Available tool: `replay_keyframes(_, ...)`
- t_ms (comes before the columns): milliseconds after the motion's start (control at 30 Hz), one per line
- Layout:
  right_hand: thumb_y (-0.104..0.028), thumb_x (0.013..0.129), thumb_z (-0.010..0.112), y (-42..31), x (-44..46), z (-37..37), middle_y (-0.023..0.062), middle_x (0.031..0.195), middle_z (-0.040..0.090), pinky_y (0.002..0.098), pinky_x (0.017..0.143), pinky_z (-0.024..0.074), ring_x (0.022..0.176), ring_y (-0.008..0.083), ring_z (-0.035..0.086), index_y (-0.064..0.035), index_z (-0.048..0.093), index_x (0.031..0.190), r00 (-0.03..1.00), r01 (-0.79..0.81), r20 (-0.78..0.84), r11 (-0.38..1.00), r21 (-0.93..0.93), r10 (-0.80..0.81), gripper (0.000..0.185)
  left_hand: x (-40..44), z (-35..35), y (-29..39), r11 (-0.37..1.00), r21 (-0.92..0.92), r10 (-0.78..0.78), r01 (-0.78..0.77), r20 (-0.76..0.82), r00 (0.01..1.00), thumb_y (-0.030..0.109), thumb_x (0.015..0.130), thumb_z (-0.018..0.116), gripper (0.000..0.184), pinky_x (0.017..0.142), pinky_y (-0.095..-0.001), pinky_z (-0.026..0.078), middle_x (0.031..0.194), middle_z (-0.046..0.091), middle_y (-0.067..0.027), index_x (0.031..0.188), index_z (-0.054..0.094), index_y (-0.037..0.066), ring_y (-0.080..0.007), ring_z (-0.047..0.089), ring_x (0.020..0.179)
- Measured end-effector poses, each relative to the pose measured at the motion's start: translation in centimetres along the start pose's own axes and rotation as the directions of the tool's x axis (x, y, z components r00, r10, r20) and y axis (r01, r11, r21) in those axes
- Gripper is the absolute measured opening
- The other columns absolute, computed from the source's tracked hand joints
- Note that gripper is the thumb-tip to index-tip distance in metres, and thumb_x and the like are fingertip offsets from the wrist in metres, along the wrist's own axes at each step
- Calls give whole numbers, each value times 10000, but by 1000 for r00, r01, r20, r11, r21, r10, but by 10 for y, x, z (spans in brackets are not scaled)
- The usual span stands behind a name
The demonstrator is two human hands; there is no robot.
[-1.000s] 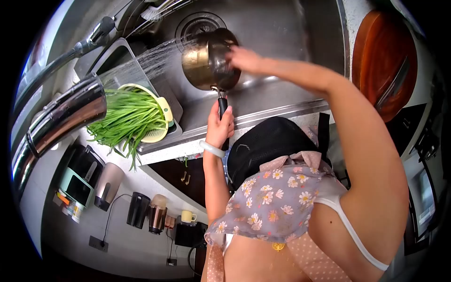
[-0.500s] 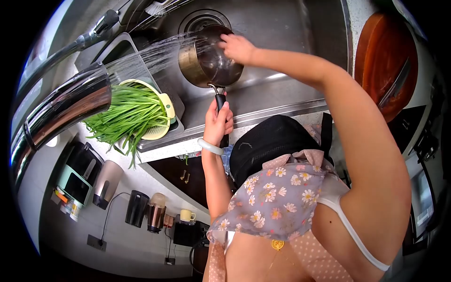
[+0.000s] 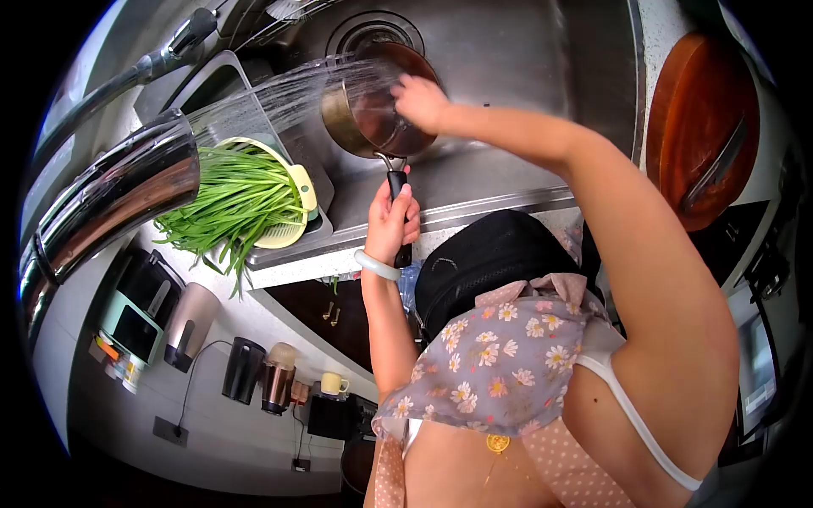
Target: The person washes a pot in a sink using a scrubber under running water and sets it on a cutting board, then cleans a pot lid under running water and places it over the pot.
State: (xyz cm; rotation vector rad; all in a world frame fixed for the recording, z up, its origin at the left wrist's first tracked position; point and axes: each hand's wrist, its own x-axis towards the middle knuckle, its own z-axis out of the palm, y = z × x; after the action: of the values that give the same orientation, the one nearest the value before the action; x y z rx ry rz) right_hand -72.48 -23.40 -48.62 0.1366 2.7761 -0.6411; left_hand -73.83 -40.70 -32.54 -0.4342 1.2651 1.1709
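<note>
My left hand (image 3: 392, 222) is wrapped round the black handle (image 3: 398, 182) of a metal saucepan (image 3: 345, 124), which is tilted over the sink with its mouth toward the right. My right hand (image 3: 421, 103) reaches into the pan's mouth, its fingers curled and a little blurred. Whatever those fingers may hold is hidden. A spray of water (image 3: 279, 91) from the chrome tap (image 3: 127, 186) streams into the pan.
Green chives (image 3: 229, 190) fill a pale yellow colander (image 3: 298, 199) left of the pan. The steel sink (image 3: 525, 76) has its drain (image 3: 373, 25) beyond the pan. On the right, a knife (image 3: 718, 161) lies on a round wooden chopping board (image 3: 686, 102).
The pan's mouth has turned, showing more of its inside. My right hand has shifted slightly downward within it, while my left hand keeps its hold on the handle.
</note>
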Motion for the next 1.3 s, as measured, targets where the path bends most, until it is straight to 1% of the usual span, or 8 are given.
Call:
replay_keyframes(133,-94,715,662,-10,-3,-3,103,950,672,371,856,480,1035,263,594,-110,720,874,946,-195,319,673,713,-64,170,0,5,0,999,34,-11,11,3,1000,167,976,473,382,365,-199,202,618,379,23,1346,385,125,-34,277,414)
replay_keyframes(367,-132,702,634,28,26,1,50,882,657,378,777,509,950,275,588,-114,694,746,973,217,-70,974,-70,-221,76,0,1,1,1000,16,-4,4,-3,1000,175,987,454,373,365,-197,204,615,385,22,1343,384,86,-38,287,418)
replay_keyframes(500,-109,736,632,-4,22,2,113,905,684,395,830,497,975,294,609,-67,697,784,968,-227,163,948,225,193,91,-2,2,4,1000,15,-10,10,-10,1000,176,987,453,364,363,-198,201,607,383,22,1335,390,90,-40,289,416)
replay_keyframes(600,-116,752,646,-13,7,-5,135,828,688,382,787,522,878,267,664,-166,723,788,965,-180,264,708,683,-9,99,0,6,5,998,55,-17,17,-6,1000,189,993,441,361,361,-192,209,617,383,16,1338,397,91,-38,287,419)
replay_keyframes(833,-133,759,606,17,29,3,64,879,690,380,760,522,957,266,596,-119,719,817,987,160,11,984,-76,-159,127,-1,4,6,999,50,-16,17,-16,1000,212,997,441,350,364,-181,215,628,380,18,1325,420,91,-32,288,427)
replay_keyframes(967,-113,757,636,-15,15,-4,98,931,700,362,776,518,951,276,641,-79,730,868,961,-216,237,922,320,142,149,-1,2,8,999,33,-24,24,-5,1000,214,998,439,352,360,-180,221,627,374,18,1326,418,86,-31,285,425)
replay_keyframes(1100,-101,674,713,-33,22,-3,95,906,707,310,759,502,848,230,664,-49,712,845,967,-174,220,298,939,-126,179,-1,2,9,1000,17,-21,21,4,1000,225,1004,422,347,357,-182,221,621,359,21,1320,418,82,-32,273,421)
replay_keyframes(1300,-221,752,654,-8,33,-23,127,977,686,389,750,527,902,306,660,-105,727,882,901,89,368,927,365,-231,189,-3,-8,8,994,-110,-7,8,8,1000,261,1006,416,368,353,-178,224,622,355,24,1317,422,64,-31,267,422)
